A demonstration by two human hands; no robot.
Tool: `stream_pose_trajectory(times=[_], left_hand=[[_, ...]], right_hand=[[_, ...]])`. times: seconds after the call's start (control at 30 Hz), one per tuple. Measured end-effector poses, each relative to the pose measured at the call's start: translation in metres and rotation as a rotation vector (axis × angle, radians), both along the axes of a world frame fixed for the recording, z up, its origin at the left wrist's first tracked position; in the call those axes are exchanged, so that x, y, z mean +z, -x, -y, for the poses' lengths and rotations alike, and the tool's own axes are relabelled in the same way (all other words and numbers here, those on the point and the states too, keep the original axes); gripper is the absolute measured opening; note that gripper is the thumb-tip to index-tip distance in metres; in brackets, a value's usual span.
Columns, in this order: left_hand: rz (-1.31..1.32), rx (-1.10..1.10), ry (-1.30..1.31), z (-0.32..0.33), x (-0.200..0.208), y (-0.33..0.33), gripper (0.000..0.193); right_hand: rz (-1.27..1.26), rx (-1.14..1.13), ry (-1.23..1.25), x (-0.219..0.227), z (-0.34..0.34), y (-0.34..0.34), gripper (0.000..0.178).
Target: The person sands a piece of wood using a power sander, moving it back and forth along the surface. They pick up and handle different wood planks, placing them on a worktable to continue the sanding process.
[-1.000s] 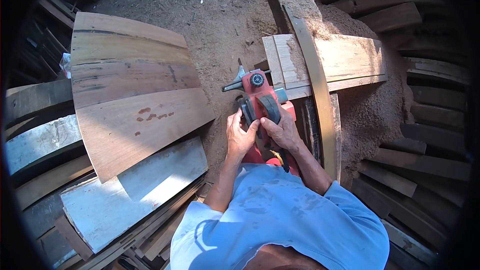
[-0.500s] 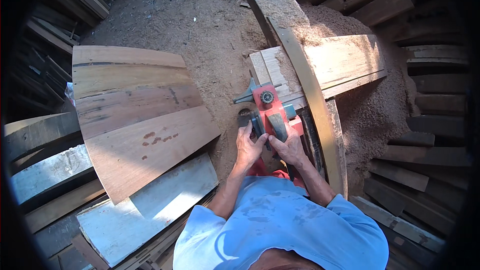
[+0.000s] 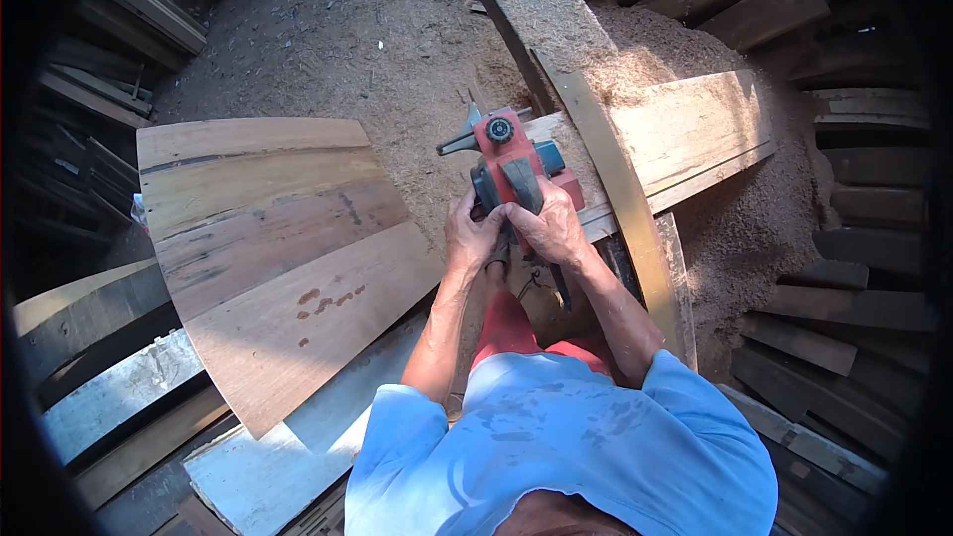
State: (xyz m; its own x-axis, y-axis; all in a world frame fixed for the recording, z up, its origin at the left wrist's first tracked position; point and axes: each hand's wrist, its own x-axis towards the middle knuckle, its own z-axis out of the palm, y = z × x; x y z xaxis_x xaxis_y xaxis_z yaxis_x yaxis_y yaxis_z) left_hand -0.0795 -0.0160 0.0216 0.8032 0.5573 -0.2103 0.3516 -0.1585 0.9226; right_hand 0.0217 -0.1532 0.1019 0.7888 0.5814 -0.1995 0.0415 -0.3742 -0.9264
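A red electric planer (image 3: 511, 144) with a black round knob and a dark handle sits over the near-left end of a pale wooden board (image 3: 685, 124). My right hand (image 3: 554, 228) is closed around its rear handle. My left hand (image 3: 471, 236) grips the planer's dark side part, the thumbs of both hands close together. Much of the board's end is hidden beneath the tool. Across the board runs a long beam with a tan edge (image 3: 620, 179), and the board extends out to its right.
Wide reddish-brown planks (image 3: 288, 208) lie side by side on the left, over a pale blue-white panel (image 3: 268, 476). Sawdust and shavings (image 3: 730, 238) are heaped around the beam and board. Stacked dark lumber (image 3: 874, 203) lines the right side; more boards (image 3: 149, 5) stand at the upper left.
Both hands and the planer have shifted left and away from me, to the board's end. My arms are more outstretched, and my red-clad leg shows more below the planer.
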Motion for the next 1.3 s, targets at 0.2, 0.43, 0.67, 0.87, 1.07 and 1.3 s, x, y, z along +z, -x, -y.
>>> stream_pose_trajectory(times=[0.2, 0.43, 0.67, 0.87, 1.07, 1.3], left_hand=[[0.044, 0.013, 0.132, -0.06, 0.021, -0.042, 0.065], [0.285, 0.354, -0.057, -0.129, 0.044, -0.072, 0.067], [-0.018, 0.166, 0.077, -0.08, -0.015, -0.132, 0.062], [-0.034, 0.052, 0.723, 0.017, -0.066, -0.098, 0.033], [-0.095, 0.023, 0.669, 0.081, -0.063, -0.038, 0.023], [-0.138, 0.069, 0.607, 0.116, -0.072, -0.003, 0.027]], right_hand=[[-0.069, 0.048, -0.058, 0.001, -0.043, -0.038, 0.043], [-0.168, 0.23, -0.02, 0.005, -0.032, 0.03, 0.046], [-0.225, 0.319, 0.08, -0.032, -0.003, 0.092, 0.048], [-0.241, 0.207, 0.159, -0.068, 0.055, 0.136, 0.048], [-0.275, 0.159, 0.217, -0.071, 0.121, 0.164, 0.059], [-0.259, 0.14, 0.304, -0.053, 0.177, 0.187, 0.059]])
